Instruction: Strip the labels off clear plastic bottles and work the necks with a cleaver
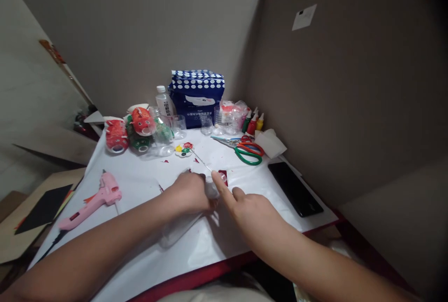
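Note:
My left hand (191, 192) is closed around a clear plastic bottle (177, 234), whose see-through body shows below the wrist. In my right hand (254, 215) is a thin paintbrush (201, 159), with the index finger stretched along it. The far end of the brush reaches a small white paint palette (182, 154) with yellow, red and green paint on it. Both hands are close together over the middle of the table, and the right fingers partly hide the bottle's far end. A small dark red piece (223, 177) shows just behind the right fingertip.
A pink glue gun (105, 192) lies at left. Red and green fish-like crafts (117, 135), a water bottle (163, 101) and a blue tissue pack (198, 99) stand behind. Scissors (249, 152), paint bottles (252, 124) and a black phone (296, 189) are at right.

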Motion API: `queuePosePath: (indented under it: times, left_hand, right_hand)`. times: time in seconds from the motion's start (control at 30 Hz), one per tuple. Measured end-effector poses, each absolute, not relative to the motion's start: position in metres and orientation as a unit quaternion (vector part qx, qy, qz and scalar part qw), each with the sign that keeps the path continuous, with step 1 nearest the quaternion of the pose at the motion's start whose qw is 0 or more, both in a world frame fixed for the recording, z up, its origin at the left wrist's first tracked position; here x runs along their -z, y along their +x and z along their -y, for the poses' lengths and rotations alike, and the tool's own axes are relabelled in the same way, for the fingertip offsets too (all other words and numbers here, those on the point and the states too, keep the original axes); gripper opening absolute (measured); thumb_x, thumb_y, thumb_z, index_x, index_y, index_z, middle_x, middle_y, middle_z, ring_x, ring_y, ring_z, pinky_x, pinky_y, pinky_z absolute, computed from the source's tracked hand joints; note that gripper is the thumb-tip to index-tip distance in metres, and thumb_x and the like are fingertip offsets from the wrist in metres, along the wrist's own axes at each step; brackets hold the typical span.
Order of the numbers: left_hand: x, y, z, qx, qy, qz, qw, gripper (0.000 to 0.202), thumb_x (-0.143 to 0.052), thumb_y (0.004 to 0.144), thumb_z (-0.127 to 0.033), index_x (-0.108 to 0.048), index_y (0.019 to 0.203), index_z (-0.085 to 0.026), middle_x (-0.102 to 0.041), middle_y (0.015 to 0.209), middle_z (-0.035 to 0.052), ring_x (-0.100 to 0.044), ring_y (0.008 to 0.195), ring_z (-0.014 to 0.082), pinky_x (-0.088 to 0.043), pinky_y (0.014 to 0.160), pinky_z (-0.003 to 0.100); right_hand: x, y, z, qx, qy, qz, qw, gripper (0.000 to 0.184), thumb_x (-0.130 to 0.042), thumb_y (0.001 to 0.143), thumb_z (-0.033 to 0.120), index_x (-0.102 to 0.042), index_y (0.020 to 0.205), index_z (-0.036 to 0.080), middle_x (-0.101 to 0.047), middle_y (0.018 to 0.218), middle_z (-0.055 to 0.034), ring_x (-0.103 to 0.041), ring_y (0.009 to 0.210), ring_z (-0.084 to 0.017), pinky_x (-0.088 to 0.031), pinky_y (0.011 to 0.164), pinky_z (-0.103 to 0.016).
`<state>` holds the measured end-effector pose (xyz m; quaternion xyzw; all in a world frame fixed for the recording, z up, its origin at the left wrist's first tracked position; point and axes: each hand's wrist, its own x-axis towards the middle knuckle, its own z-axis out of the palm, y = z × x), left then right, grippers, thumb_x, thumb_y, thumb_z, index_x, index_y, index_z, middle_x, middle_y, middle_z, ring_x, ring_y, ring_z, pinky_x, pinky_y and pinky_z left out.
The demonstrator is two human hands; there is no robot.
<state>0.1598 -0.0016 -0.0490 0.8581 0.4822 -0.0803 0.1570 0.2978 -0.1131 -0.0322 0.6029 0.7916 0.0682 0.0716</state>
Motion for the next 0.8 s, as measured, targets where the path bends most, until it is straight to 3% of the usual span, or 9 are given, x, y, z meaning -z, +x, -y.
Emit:
queuePosePath:
  times: [0.23, 0.33, 0.53, 0.67, 0.8]
  left_hand:
    - [0.053, 0.155, -0.001, 0.071, 0.867, -0.465, 0.165, 0.043, -0.06, 0.056, -0.057, -0.064, 0.08, -0.021, -0.067, 0.073, 0.0057, -0.062, 0.067, 0.0222, -0.041, 0.049, 0.028]
    - [0.049, 0.16, 0.002, 0.083, 0.867, -0.469, 0.147, 0.043, -0.059, 0.056, -0.057, -0.065, 0.077, -0.02, -0.067, 0.073, 0.0073, -0.063, 0.068, 0.023, -0.04, 0.05, 0.028]
    - [0.043, 0.164, 0.005, 0.09, 0.863, -0.482, 0.125, 0.052, -0.06, 0.054, -0.059, -0.067, 0.083, -0.017, -0.069, 0.081, 0.0125, -0.063, 0.076, 0.0289, -0.043, 0.056, 0.032]
    - [0.046, 0.158, -0.002, 0.091, 0.854, -0.487, 0.158, 0.056, -0.059, 0.054, -0.063, -0.066, 0.086, -0.017, -0.069, 0.083, 0.0111, -0.064, 0.073, 0.0266, -0.043, 0.053, 0.031]
    - [0.048, 0.155, -0.005, 0.099, 0.863, -0.469, 0.158, 0.049, -0.059, 0.054, -0.061, -0.064, 0.079, -0.019, -0.068, 0.081, 0.0097, -0.064, 0.074, 0.0261, -0.042, 0.052, 0.029]
  right_hand:
    - [0.059, 0.328, 0.163, -0.079, 0.593, -0.8, 0.04, 0.112, -0.043, 0.054, -0.005, 0.023, 0.144, 0.009, -0.063, 0.079, -0.0018, -0.058, 0.046, -0.019, -0.022, 0.042, -0.034]
    - [0.049, 0.329, 0.152, -0.045, 0.599, -0.798, 0.046, 0.11, -0.043, 0.057, -0.005, 0.02, 0.145, 0.012, -0.063, 0.078, -0.001, -0.058, 0.047, -0.018, -0.021, 0.043, -0.032]
    - [0.011, 0.309, 0.087, 0.025, 0.601, -0.798, 0.04, 0.089, -0.042, 0.072, 0.001, 0.0, 0.149, 0.012, -0.068, 0.081, -0.0066, -0.062, 0.064, -0.02, -0.029, 0.05, -0.029]
    - [0.021, 0.307, 0.08, 0.023, 0.6, -0.8, -0.005, 0.087, -0.041, 0.075, 0.004, 0.003, 0.149, 0.013, -0.068, 0.09, -0.0098, -0.062, 0.069, -0.022, -0.032, 0.053, -0.029]
    - [0.046, 0.325, 0.117, 0.049, 0.61, -0.79, -0.026, 0.093, -0.039, 0.074, -0.001, 0.013, 0.148, 0.019, -0.067, 0.085, -0.0062, -0.061, 0.06, -0.02, -0.034, 0.052, -0.028]
